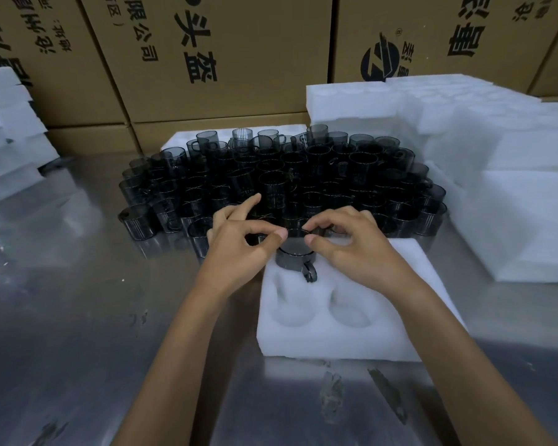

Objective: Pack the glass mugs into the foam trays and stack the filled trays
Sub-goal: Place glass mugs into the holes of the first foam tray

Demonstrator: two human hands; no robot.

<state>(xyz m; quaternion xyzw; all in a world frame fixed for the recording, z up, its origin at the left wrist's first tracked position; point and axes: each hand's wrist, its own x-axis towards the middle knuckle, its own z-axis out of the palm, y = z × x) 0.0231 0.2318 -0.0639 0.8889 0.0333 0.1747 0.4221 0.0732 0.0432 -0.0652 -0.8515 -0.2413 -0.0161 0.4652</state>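
Smoked-glass mug (295, 257) sits in far-left pocket of near foam tray (342, 336) | left hand (239, 244) and right hand (351, 247) pinch its rim | risk: handle (310, 273) misses its slot, mug jams tilted.

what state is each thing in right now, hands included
left hand: fingers curled, pinching the mug's rim
right hand: fingers curled, pinching the rim too
mug: upright, part way into a far pocket, handle toward the camera
tray: flat on the table, two near pockets empty
loose mugs: crowded together, unpacked
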